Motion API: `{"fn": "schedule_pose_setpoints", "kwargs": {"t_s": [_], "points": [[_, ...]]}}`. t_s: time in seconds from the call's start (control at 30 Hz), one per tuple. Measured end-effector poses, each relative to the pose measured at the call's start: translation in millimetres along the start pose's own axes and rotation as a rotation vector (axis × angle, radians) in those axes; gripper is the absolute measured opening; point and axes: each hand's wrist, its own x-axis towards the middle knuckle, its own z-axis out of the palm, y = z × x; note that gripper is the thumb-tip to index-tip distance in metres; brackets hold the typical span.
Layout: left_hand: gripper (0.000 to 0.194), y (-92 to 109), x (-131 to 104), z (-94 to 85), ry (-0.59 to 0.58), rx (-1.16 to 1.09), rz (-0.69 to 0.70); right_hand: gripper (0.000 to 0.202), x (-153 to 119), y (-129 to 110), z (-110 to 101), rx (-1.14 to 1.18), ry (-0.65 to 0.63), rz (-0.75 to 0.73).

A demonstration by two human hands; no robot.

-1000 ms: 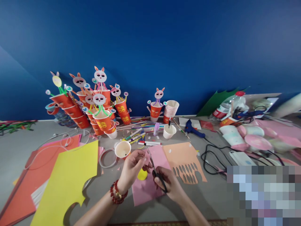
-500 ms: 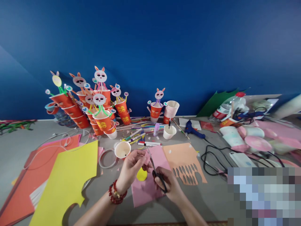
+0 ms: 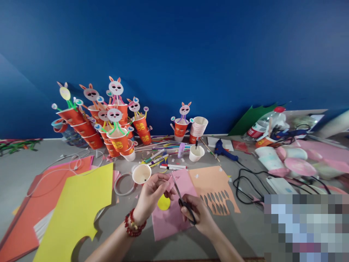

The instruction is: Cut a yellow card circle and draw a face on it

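Between its fingertips my left hand (image 3: 156, 193) pinches a small pink paper piece (image 3: 170, 183); red bead bracelets circle that wrist. Black-handled scissors (image 3: 187, 210) are gripped by my right hand (image 3: 196, 213), their blades pointing up and left beside the pink piece. Under both hands lies a pink sheet (image 3: 170, 227), with a yellow paper circle (image 3: 164, 202) on it near my left fingers. To the right is a peach sheet (image 3: 207, 178) with several leaf-shaped holes.
A white-rimmed cup (image 3: 141, 174) stands just left of my left hand. Yellow sheet (image 3: 81, 203) at left, rabbit-topped red cups (image 3: 118, 140) behind. Markers (image 3: 173, 166) lie ahead; a blue glue gun (image 3: 225, 151) and black cable (image 3: 240, 185) are at right.
The scissors and my right hand have shifted slightly right and down. My left hand still holds the pink piece in nearly the same place.
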Motion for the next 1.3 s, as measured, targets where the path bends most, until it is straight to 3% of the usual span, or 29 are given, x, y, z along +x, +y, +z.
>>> {"fn": "schedule_pose_setpoints", "kwargs": {"t_s": [0.23,0.83,0.97,1.3], "points": [[0.036,0,0,-0.7,-0.001,0.022,0.023,0.063,-1,-1,3,0.09,0.003,0.048],[0.031,1,-3,-2.0,0.039,0.054,0.121,0.063,-3,-9,4,0.069,0.013,0.026],[0.03,-2,-2,2.3,-0.021,-0.021,0.057,0.063,-2,-8,4,0.043,0.014,0.004],[0.031,-8,0,5.3,-0.026,-0.104,-0.012,0.064,-4,0,7,0.016,-0.022,-0.009]]}}
